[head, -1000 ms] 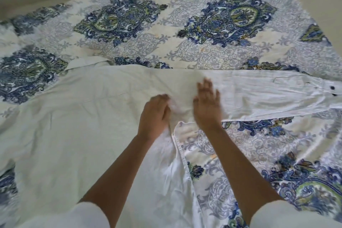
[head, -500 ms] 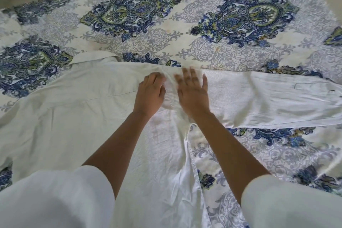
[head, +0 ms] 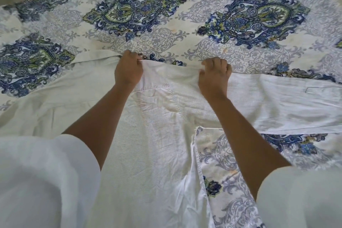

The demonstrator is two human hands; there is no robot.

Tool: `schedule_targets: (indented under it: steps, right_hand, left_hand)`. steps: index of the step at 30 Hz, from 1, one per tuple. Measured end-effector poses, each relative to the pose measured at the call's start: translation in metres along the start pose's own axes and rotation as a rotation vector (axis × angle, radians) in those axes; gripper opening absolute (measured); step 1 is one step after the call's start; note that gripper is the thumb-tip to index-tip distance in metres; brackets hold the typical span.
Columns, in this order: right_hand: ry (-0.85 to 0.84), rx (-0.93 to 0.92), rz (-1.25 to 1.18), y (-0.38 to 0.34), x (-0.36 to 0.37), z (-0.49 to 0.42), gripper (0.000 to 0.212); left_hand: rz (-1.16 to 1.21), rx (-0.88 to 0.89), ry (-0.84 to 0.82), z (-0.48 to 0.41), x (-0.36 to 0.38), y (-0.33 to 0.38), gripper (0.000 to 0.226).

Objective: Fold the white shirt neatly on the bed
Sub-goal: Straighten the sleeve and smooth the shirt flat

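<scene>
- While the white shirt (head: 148,144) lies spread flat on the bed (head: 185,15), both hands hold its upper edge, the one that faces the bed's far edge.
- The left hand (head: 127,73) grips the shoulder edge just beside the collar (head: 92,57). Its fingers (head: 136,57) are curled and clamped on a small lifted fold of cloth.
- The right hand (head: 214,77) grips the same edge just past the shoulder seam (head: 173,96), at the top of the long sleeve (head: 286,105). Its fingers (head: 216,62) are curled over and clamped on the cloth.
- The two hands are apart, and the strip of edge between them is raised a little off the bedspread (head: 240,153).
- The long sleeve stretches flat toward the bed's right edge.
- The shirt's body runs from the hands toward the bed's near edge, with its side hem (head: 197,153) lying on the bedspread under the right forearm.
- The bedspread has blue and green medallions on a pale ground, and it shows between the shirt and the bed's far edge.
- The person's own white sleeves (head: 46,172) cover the upper arms.
</scene>
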State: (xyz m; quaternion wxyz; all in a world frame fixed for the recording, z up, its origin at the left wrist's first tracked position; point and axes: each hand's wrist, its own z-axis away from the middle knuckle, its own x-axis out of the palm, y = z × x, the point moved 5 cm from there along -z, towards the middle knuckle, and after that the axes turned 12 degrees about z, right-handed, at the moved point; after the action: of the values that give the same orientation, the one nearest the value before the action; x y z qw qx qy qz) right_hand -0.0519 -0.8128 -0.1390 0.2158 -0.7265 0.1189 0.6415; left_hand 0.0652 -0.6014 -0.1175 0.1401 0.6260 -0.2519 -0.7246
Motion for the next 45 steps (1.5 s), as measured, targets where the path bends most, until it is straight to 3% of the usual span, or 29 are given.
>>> schedule_targets:
  steps: [2,4,7,9,12,13,14,16,18,19,23,26,29,32,34,36,41,45]
  right_hand:
    - [0.082,-0.106,-0.116,-0.022,-0.006,0.017,0.035]
    - [0.026,-0.291,-0.226,-0.046,-0.003,0.041,0.042]
    - [-0.112,-0.466,-0.119,-0.027,0.016,0.072,0.045]
    - [-0.034,-0.34,0.014,0.035,0.017,0.068,0.043]
    - [-0.025,0.152,0.049,0.131,-0.006,0.057,0.055]
    - [-0.029,0.241,0.024,0.139,-0.01,0.055,0.06]
    - [0.012,0.226,0.017,0.129,-0.017,0.055,0.062]
    - [0.041,-0.003,0.03,0.091,-0.012,0.063,0.058]
    - [-0.045,-0.254,0.065,0.065,0.005,0.076,0.055]
    - [-0.083,-0.27,0.094,0.074,0.007,0.076,0.054]
    - [-0.08,0.067,0.214,0.201,-0.008,0.063,0.054]
    - [-0.049,0.253,0.008,0.264,-0.034,0.067,0.056]
    - [0.154,0.368,-0.154,0.287,-0.061,0.073,0.043]
    - [0.264,0.787,-0.083,0.33,-0.079,0.092,0.038]
    - [0.132,1.151,-0.109,0.365,-0.074,0.113,0.043]
    - [0.01,1.362,-0.21,0.39,-0.068,0.127,0.052]
    - [0.048,1.43,-0.925,0.411,-0.072,0.108,0.039]
    - [0.027,1.386,-1.027,0.425,-0.079,0.097,0.012]
  left_hand:
    - [-0.014,-0.019,0.1,0.013,0.004,0.008,0.03]
    - [-0.04,0.015,0.167,0.04,0.017,0.022,0.038]
    - [0.102,0.193,0.057,0.087,0.052,0.049,0.048]
    - [0.091,0.275,-0.075,0.106,0.075,0.054,0.053]
    - [-0.075,0.337,-0.2,0.115,0.094,0.061,0.063]
    - [-0.114,0.349,-0.246,0.116,0.1,0.068,0.068]
    - [-0.148,0.373,-0.29,0.116,0.108,0.079,0.073]
    - [-0.207,0.423,-0.356,0.117,0.126,0.101,0.076]
    - [-0.272,0.442,-0.378,0.115,0.137,0.106,0.069]
    - [-0.293,0.442,-0.375,0.113,0.14,0.103,0.068]
    - [-0.311,0.461,-0.323,0.111,0.141,0.097,0.08]
    - [-0.298,0.445,-0.378,0.122,0.151,0.125,0.079]
    - [-0.265,0.635,-0.502,0.147,0.185,0.176,0.076]
    - [-0.248,0.734,-0.509,0.159,0.217,0.22,0.083]
    - [-0.25,0.767,-0.503,0.163,0.232,0.242,0.082]
    - [-0.264,0.79,-0.521,0.167,0.245,0.257,0.081]
    - [-0.264,0.811,-0.508,0.168,0.262,0.277,0.083]
    - [-0.246,0.798,-0.522,0.167,0.269,0.289,0.083]
